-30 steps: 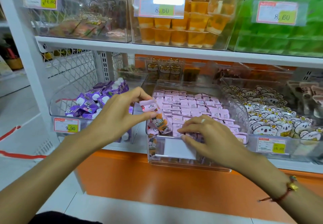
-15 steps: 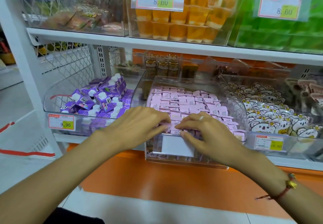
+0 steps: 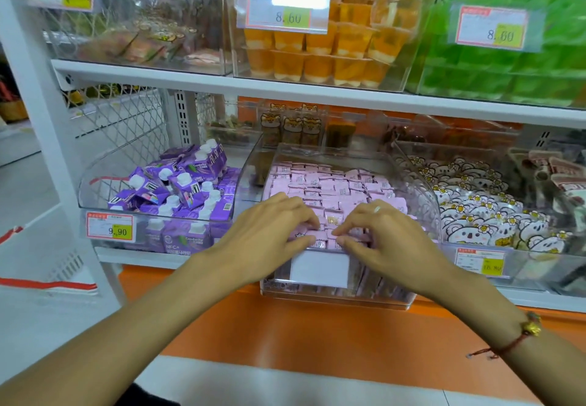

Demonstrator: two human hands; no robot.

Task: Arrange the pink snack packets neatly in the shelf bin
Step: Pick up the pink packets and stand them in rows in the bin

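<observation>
A clear shelf bin (image 3: 383,293) with a blank white label (image 3: 318,267) on its front holds rows of pink snack packets (image 3: 329,183). Both hands are over the bin's front row. My left hand (image 3: 269,231) pinches pink packets between thumb and curled fingers just above the label. My right hand (image 3: 390,237), with a ring on one finger, pinches the packets right beside it, fingertips nearly meeting the left hand's. The hands hide the packets beneath them.
A bin of purple drink cartons (image 3: 177,190) stands to the left and a bin of koala-print packets (image 3: 475,215) to the right. The shelf above carries orange jelly cups (image 3: 320,63) and green packs (image 3: 507,69). Below the bin runs an orange base panel (image 3: 285,329).
My left hand, which held one pink packet up at the bin's front left, has lowered it into the front row and joined my right hand there.
</observation>
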